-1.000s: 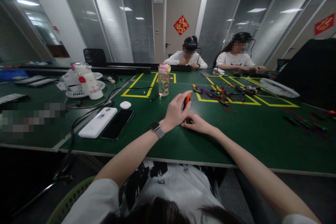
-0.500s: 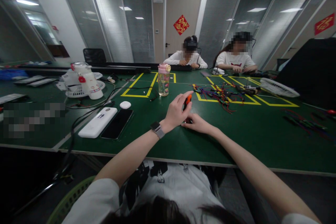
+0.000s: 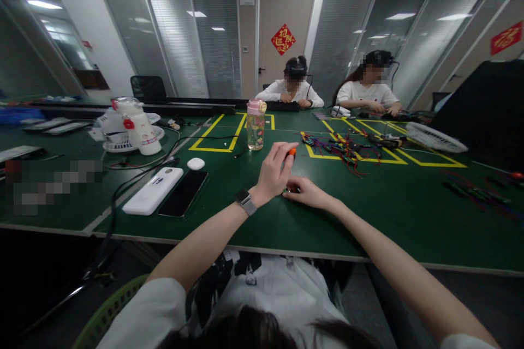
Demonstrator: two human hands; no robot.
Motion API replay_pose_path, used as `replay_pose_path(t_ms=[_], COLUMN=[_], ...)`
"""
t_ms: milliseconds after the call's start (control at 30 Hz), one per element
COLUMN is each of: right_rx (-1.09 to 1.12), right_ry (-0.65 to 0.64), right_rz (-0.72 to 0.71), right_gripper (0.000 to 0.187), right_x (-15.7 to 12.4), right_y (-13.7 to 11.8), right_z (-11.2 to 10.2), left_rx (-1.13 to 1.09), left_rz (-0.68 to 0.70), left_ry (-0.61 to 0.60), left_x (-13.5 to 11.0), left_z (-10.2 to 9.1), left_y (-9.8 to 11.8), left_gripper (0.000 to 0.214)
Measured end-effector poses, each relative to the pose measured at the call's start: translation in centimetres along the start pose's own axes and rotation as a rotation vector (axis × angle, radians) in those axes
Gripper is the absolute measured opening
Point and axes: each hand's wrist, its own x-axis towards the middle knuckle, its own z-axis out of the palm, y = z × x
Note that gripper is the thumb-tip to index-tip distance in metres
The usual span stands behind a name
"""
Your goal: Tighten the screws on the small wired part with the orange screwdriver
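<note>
My left hand (image 3: 273,173), with a watch on its wrist, is closed round the orange handle of a small screwdriver (image 3: 291,151) held upright over the green table (image 3: 368,212). Just to its right my right hand (image 3: 306,191) rests on the table, fingers pinched on a small dark part (image 3: 291,190) under the tool's tip. The part is mostly hidden by my fingers.
A water bottle (image 3: 255,124) stands behind my hands. A white power bank (image 3: 153,190), a black phone (image 3: 183,192) and a white earbud case (image 3: 195,163) lie to the left. A tangle of coloured wires (image 3: 341,148) lies ahead right. Two people sit at the far side.
My left hand has closed further over the orange handle, so less of it shows. My right hand stays where it was.
</note>
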Motion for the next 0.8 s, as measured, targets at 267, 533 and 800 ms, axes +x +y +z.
replay_pose_path(t_ms=[267,533,800], right_rx=[-0.004,-0.016,-0.025], right_ry=[-0.001,0.001,0.003], right_rz=[0.007,0.011,0.014], right_gripper=[0.012,0.012,0.011], right_x=[-0.02,-0.02,0.01], right_y=[-0.29,-0.49,-0.41], right_z=[-0.07,-0.18,-0.09], left_rx=[-0.011,0.060,0.048], left_rz=[-0.004,0.004,-0.006], left_ry=[0.030,0.044,0.026], left_x=[-0.11,0.00,-0.09], left_z=[0.15,0.08,-0.02], left_y=[-0.34,-0.29,-0.17], left_gripper=[0.027,0.023,0.025])
